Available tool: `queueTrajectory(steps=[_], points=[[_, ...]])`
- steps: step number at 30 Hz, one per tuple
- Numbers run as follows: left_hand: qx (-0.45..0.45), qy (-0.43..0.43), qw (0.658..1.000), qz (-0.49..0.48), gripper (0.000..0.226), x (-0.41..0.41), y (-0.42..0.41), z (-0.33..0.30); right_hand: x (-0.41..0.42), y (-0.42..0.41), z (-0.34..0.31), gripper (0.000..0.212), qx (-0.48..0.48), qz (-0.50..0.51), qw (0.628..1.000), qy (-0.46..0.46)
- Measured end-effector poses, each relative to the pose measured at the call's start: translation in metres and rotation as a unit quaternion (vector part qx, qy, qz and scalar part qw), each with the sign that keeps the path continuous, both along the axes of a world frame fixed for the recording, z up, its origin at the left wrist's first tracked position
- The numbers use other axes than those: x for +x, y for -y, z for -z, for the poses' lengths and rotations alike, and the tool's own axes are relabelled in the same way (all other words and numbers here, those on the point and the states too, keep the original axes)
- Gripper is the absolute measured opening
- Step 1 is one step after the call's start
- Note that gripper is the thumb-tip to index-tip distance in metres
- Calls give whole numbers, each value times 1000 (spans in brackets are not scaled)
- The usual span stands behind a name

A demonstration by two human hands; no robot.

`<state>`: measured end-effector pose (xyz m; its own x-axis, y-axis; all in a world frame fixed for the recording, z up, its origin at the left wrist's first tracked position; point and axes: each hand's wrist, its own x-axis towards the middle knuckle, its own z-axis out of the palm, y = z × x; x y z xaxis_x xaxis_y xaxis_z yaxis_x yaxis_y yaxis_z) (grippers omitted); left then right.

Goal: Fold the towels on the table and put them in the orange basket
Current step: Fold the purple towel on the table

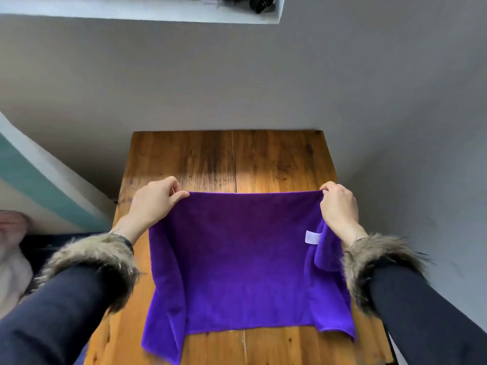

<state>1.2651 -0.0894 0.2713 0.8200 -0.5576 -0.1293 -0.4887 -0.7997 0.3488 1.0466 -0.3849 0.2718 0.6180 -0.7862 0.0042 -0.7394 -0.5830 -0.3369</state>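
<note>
1. Left hand: fingers curled and pinched on the far left corner of the purple towel, thumb side toward the cloth. Right hand: fingers bunched and clamped on the far right corner. Both pinches sit right at the far hem, good for control.
2. Held taut between the two hands, the far hem runs straight across the middle of the bench, roughly parallel to its far edge. Best kept level, both corners at equal height, so no slant creeps into the fold.
3. Towel body slopes down toward the near edge of the bench; side flaps hang loose at left and right, the right one turned over beside a white label. Worth shaking or spreading those flaps flat before creasing, otherwise trapped as lumps.
4. Likely step in hand: spreading or halving the towel. For a clean fold, bring the far corners to meet the near corners, match the hems, then press flat along the crease.
5. Near hem lies on the wood close to the near edge; left near corner droops toward the bench's left edge and may slide off if tugged.
6. Fur cuffs hover close to the cloth; better kept clear of it.
7. Orange basket not in view; no other towels visible either.
</note>
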Motion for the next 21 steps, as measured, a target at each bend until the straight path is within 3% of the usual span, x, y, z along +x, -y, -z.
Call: queueTrajectory(steps=[3,7,11,14,21], points=[[-55,36,998,1,16,31,27,19,29,15,9,30,-18,18,999,39],[-85,51,995,5,34,12,40,59,48,-8,43,35,-40,-46,997,42],[-15,35,995,91,48,-58,35,118,50,-68,104,47,-3,-152,987,-46],[56,6,995,85,56,-86,28,157,54,-94,142,57,-7,-204,973,-110],[105,48,988,105,55,-77,6,177,45,-104,183,60,-50,-213,967,-129]])
